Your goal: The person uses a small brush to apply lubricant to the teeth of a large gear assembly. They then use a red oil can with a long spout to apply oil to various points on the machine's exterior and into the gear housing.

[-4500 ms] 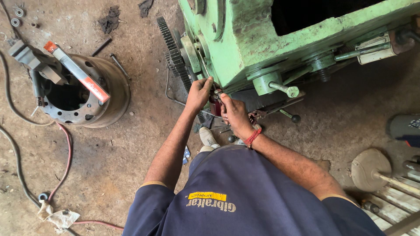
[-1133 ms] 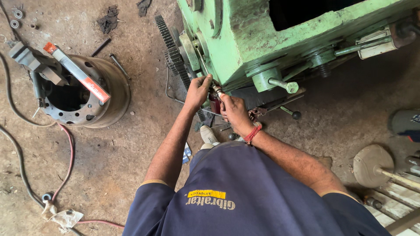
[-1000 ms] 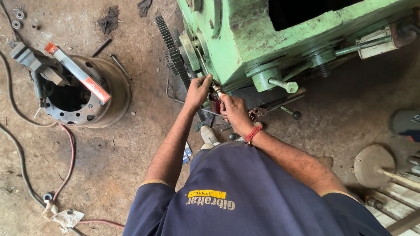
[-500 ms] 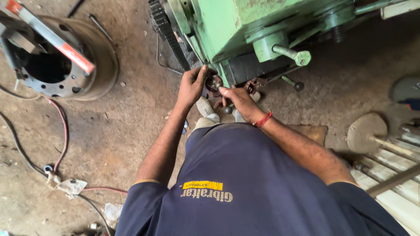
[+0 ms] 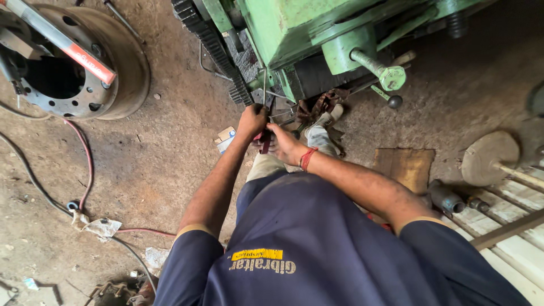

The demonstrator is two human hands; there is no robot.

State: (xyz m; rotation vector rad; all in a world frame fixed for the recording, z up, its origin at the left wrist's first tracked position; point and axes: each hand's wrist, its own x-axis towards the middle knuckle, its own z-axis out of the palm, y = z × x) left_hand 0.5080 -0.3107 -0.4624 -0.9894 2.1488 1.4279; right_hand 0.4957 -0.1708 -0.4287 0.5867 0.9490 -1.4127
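Left hand (image 5: 253, 120) and right hand (image 5: 285, 144) both clenched on a dark red-handled tool (image 5: 264, 141), below green machine (image 5: 317, 34).

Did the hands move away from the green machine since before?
No. The left hand and right hand stay together at the green machine's lower edge beside the black gear; only the camera view shifted.

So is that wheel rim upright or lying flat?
Lying flat. The wheel rim rests on the dirt floor, its hub opening facing up, a red-and-grey bar laid across it.
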